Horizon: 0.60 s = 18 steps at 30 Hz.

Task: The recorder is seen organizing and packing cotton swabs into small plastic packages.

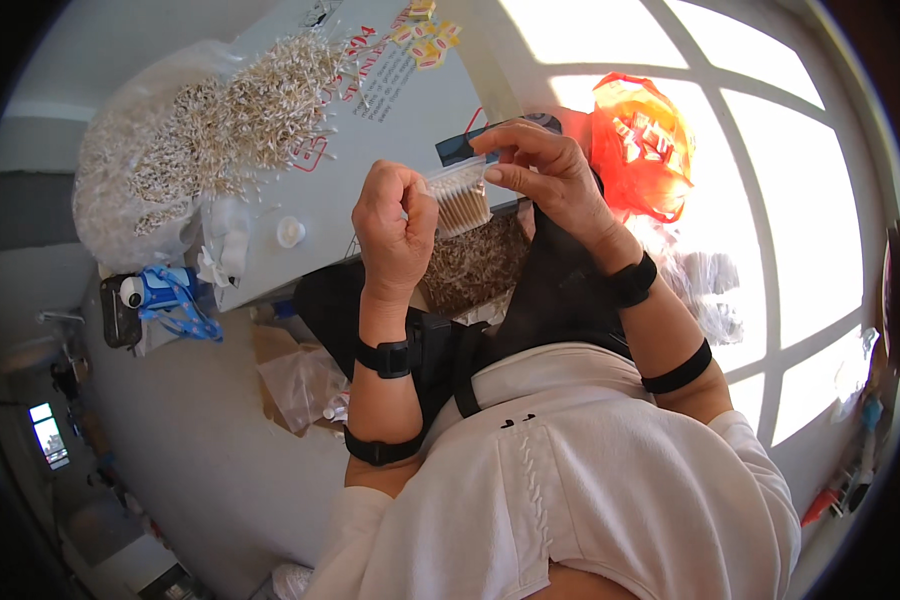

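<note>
Cotton swab bag (460, 203), small and clear, with a row of swabs lined up side by side inside, is held in the air in front of the person, above the lap and near the front edge of the desk (322, 222). The left hand (392, 225) is curled almost into a fist, its fingers closed on the bag's left side. The right hand (555, 180) is at the other side: its thumb reaches the upper right corner and the index finger arches above it with a narrow gap, so I cannot tell whether these fingers grip the plastic. Black bands (384, 359) circle both wrists and forearms.

On the desk, to the left, a big heap of loose cotton swabs (280, 95) spreads out beside a large clear sack (95, 190) with more in it. A small round white piece (290, 232) sits nearer the hands, and yellow and white packets (430, 48) lie at the far side. A blue and white device (168, 287) with a blue strap (192, 318) is next to a black case (120, 312). To the right stands an orange-red plastic bag (620, 97), small packets (642, 138) showing inside it
</note>
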Each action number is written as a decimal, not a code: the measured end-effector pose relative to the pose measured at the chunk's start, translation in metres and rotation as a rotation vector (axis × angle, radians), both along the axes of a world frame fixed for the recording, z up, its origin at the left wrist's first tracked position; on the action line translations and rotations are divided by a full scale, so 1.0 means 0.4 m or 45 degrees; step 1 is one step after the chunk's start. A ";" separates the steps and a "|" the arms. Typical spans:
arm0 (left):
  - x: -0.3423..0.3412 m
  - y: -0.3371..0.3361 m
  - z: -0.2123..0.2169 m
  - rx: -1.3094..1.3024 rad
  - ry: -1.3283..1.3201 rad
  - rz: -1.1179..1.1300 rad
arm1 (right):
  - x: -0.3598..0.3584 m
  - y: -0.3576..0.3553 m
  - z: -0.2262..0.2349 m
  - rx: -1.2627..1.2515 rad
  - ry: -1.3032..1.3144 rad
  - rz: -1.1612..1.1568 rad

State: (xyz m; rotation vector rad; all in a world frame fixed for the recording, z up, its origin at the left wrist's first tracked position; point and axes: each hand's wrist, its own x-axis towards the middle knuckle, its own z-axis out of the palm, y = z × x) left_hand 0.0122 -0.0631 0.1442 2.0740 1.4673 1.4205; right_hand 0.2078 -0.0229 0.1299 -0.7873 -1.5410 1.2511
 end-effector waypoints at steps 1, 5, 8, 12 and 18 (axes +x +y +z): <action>0.007 -0.005 0.006 0.008 0.001 -0.002 | -0.015 -0.004 -0.009 -0.086 0.099 0.038; 0.018 -0.034 0.031 0.139 0.013 -0.047 | -0.030 -0.036 0.002 -0.064 0.246 0.010; 0.029 -0.062 0.060 0.127 -0.041 -0.091 | -0.033 -0.061 0.016 -0.045 0.248 -0.044; 0.046 -0.079 0.069 0.125 0.011 -0.120 | -0.050 -0.091 0.040 0.184 0.137 -0.112; 0.040 -0.090 0.096 0.449 0.540 -0.008 | -0.055 -0.126 0.074 0.375 0.038 -0.144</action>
